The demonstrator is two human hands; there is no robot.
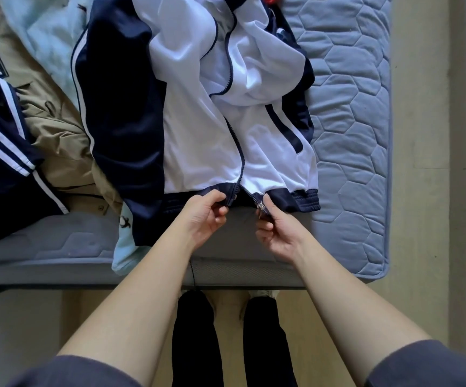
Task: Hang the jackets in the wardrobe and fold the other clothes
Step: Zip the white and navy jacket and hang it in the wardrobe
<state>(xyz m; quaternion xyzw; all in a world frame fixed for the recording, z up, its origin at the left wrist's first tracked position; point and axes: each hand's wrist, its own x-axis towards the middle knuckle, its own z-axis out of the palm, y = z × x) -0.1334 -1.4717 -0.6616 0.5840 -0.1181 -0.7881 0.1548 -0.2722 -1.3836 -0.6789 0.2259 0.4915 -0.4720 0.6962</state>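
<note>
- My left hand (204, 216) pinches the ribbed navy hem at the left front edge of the jacket (198, 129), thumb and curled fingers clamped on the fabric just beside a small round snap.
- My right hand (276, 233) pinches the other front edge at the hem, fingertips closed on the cloth right below the zipper slider (260, 205), which has a clear, glossy pull.
- The jacket lies front-up on the mattress (352, 113), its hem at the near edge. The body is smooth, slightly shiny white knit. The sleeves and hem band are dark navy, and thin white piping runs down the left sleeve.
- The navy zipper tape runs in a wavy line up the middle. The two edges are parted at the hem between my hands.
- The mattress is grey-blue, quilted in puffy hexagons.
- To the left lie a crumpled tan garment (58, 129), a navy garment with white stripes (5, 152) and pale blue fabric (47, 37).
</note>
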